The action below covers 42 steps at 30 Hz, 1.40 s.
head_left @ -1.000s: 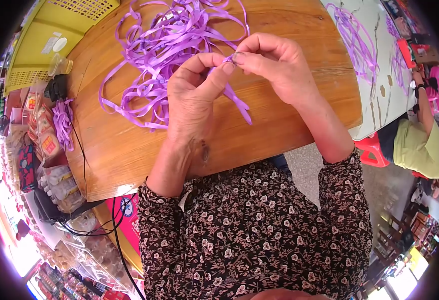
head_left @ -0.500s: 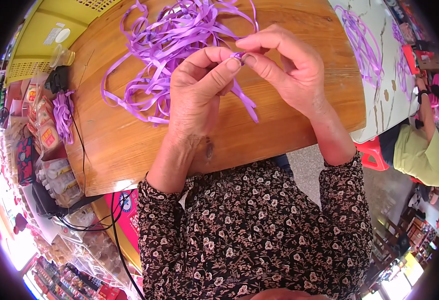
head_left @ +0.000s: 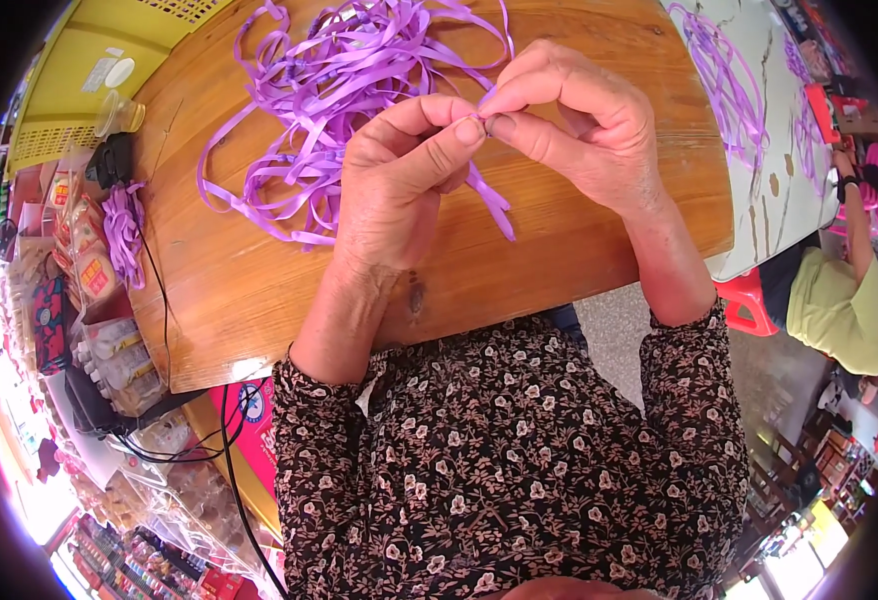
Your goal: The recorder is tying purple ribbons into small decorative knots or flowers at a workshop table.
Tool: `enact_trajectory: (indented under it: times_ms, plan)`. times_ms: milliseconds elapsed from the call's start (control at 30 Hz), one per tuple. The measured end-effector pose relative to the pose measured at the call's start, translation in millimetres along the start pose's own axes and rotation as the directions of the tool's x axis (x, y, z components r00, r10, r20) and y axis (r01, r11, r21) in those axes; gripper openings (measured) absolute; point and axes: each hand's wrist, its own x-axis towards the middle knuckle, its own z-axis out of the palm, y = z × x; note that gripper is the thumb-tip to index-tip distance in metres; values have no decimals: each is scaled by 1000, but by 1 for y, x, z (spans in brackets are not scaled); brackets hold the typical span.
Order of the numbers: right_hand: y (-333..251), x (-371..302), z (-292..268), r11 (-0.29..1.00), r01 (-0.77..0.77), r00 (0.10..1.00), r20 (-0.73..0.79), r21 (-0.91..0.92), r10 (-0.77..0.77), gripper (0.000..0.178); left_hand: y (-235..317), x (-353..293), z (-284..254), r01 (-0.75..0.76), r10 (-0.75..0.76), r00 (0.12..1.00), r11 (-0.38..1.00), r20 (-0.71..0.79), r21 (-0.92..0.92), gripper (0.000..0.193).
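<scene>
Above the wooden table, my left hand [head_left: 399, 165] and my right hand [head_left: 584, 130] meet fingertip to fingertip. Each pinches a purple ribbon [head_left: 489, 202] between thumb and forefinger. The pinched bit is mostly covered by the fingers; one loose tail slants down to the right below them, and a strand rises above my right fingers. Behind my left hand lies a tangled heap of purple ribbons [head_left: 359, 75], with small darker purple pieces among them.
The wooden table [head_left: 519, 270] fills the middle. A yellow crate [head_left: 99, 75], a clear cup [head_left: 119, 115] and a bundle of purple ribbon [head_left: 123, 230] sit at left. On a white marbled table [head_left: 759, 215] at right lie more ribbons [head_left: 729, 90]; beyond is a person in yellow-green [head_left: 839, 310].
My right forefinger has closed down onto the ribbon beside its thumb. The dark purple bit seen between the fingertips is now mostly covered. My left hand has hardly moved.
</scene>
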Motion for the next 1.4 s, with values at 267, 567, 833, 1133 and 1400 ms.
enact_trajectory:
  times_ms: [267,567,833,1133,1400]
  plan:
    - [3,-8,8,920,-202,962,-109,335,251,13,2,-2,10,-27,30,998,999,-58,45,12]
    - [3,-7,8,838,-266,931,-98,477,351,12,2,-4,11,-50,67,990,990,-126,133,11]
    - [0,-6,4,863,-295,926,-101,410,365,16,2,-4,6,-43,67,982,990,-178,135,10]
    - [-5,6,-4,912,156,982,-35,-380,-183,27,2,-4,8,-45,76,988,974,-132,222,7]
    - [2,2,-12,845,229,973,97,-483,-209,27,7,-3,7,-8,67,984,941,-165,338,6]
